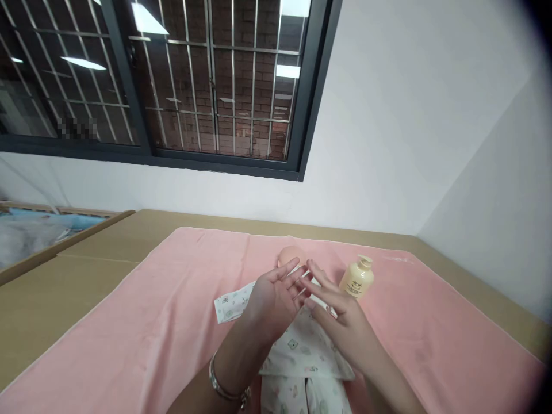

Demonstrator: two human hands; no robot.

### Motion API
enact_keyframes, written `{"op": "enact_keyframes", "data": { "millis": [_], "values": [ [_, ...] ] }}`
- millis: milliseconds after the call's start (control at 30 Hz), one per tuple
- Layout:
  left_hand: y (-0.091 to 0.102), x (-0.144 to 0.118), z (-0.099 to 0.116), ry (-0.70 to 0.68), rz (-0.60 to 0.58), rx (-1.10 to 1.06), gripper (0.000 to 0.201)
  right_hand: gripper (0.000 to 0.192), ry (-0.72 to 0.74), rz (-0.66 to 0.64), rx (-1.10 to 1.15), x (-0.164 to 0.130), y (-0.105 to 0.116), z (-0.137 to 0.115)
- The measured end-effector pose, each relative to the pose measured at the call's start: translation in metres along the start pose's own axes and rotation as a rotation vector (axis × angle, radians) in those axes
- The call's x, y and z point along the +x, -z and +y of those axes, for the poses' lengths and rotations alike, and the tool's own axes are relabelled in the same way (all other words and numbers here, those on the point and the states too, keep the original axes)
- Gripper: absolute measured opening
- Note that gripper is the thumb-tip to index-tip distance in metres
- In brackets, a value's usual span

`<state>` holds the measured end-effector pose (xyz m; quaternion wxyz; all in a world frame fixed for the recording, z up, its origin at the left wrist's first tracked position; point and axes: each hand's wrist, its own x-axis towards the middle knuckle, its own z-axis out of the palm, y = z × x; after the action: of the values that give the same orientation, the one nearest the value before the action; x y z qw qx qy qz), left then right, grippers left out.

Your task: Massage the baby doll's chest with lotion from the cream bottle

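Note:
My left hand (276, 299) is palm up with its fingers stretched out, and a silver bracelet (226, 386) circles its wrist. Fingertips of my right hand (338, 310) overlap or touch those of the left; its fingers are also extended. Neither hand shows anything held. Below both lies what looks like a baby doll in a white printed top (297, 351) and matching trousers (282, 395). Its round head (291, 255) shows behind my fingers, and one sleeve (233, 305) reaches out left. The hands hide its face and chest. A pale yellow bottle (357, 279) stands just beyond my right hand.
A pink blanket (172, 310) covers much of the tan tabletop (99, 276). At the far left, a raised wooden edge (64, 244) borders a space with plastic-wrapped material (34, 233). A white wall (375, 144) and a barred window (211, 86) stand behind.

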<state>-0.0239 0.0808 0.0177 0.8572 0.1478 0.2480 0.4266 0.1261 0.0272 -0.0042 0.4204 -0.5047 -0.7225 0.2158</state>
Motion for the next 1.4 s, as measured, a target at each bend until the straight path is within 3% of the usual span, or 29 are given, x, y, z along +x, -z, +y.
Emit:
{"op": "enact_keyframes", "data": {
  "millis": [133, 200, 333, 433, 533, 633, 800, 933, 1100, 1267, 1400],
  "values": [
    [-0.004, -0.015, 0.0, 0.025, -0.115, 0.043, 0.044, 0.056, 0.08, -0.038, -0.084, -0.016, -0.02, -0.015],
    [-0.009, -0.019, -0.008, -0.001, -0.097, 0.072, 0.046, 0.063, 0.165, -0.047, -0.128, -0.022, -0.028, -0.02],
    [-0.016, -0.019, -0.038, -0.209, -0.014, 0.117, 0.047, 0.077, 0.263, -0.059, -0.148, -0.03, -0.037, -0.026],
    [-0.014, -0.018, -0.064, -0.25, -0.066, 0.182, 0.048, 0.071, 0.241, -0.009, -0.092, -0.029, -0.031, -0.021],
    [-0.013, -0.022, -0.085, -0.161, -0.202, 0.227, 0.048, 0.06, 0.172, 0.138, -0.071, -0.022, -0.014, -0.01],
    [-0.017, -0.03, -0.093, -0.039, -0.35, 0.2, 0.046, 0.05, 0.114, 0.295, -0.085, -0.015, 0.006, -0.003],
    [-0.023, -0.046, -0.068, 0.151, -0.472, 0.117, 0.053, 0.049, 0.184, 0.422, -0.23, -0.013, 0.008, -0.005],
    [-0.018, -0.051, -0.044, 0.159, -0.378, 0.13, 0.063, 0.057, 0.245, 0.332, -0.307, -0.012, -0.008, -0.011],
    [-0.017, -0.051, -0.031, 0.161, -0.307, 0.173, 0.068, 0.06, 0.224, 0.255, -0.323, -0.014, -0.016, -0.013],
    [-0.02, -0.05, -0.021, 0.024, -0.274, 0.185, 0.069, 0.072, 0.337, 0.185, -0.354, -0.018, -0.028, -0.017],
    [-0.02, -0.05, -0.02, -0.083, -0.139, 0.195, 0.069, 0.073, 0.396, 0.138, -0.357, -0.017, -0.035, -0.016]
  ]
}}
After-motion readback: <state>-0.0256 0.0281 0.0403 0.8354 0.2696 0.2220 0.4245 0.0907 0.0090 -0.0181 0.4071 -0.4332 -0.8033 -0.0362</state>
